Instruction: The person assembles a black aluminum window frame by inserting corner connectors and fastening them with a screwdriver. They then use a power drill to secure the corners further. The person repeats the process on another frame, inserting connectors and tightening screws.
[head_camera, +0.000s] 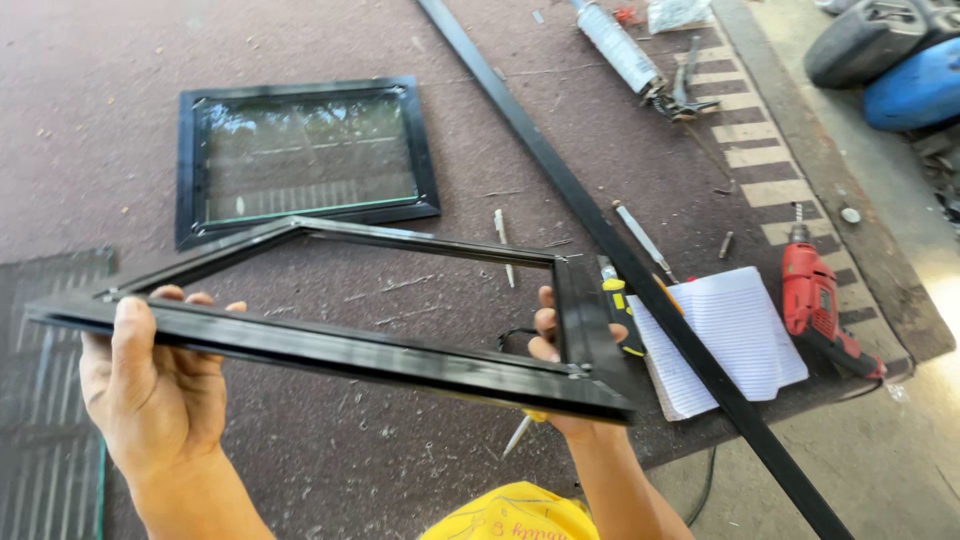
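Between two bare hands, an empty black metal frame (340, 300) is held up flat above a brown mat (100, 120). At the frame's near left corner the left hand (150, 385) is closed around the rail, thumb lying over the top and fingertips curling up behind it. At the near right corner the right hand (560, 350) grips from beneath, its fingers wrapped up around the inner edge of the side rail. Beyond the left hand, well apart from it, a second black frame fitted with glass (300, 155) lies flat on the mat. Just right of the right hand rests a yellow-handled tool (622, 315), then a lined notebook (730, 340) crossed by a long black metal bar (600, 240). Farther right lies a red power drill (815, 300), and far beyond it a caulking gun (630, 55).
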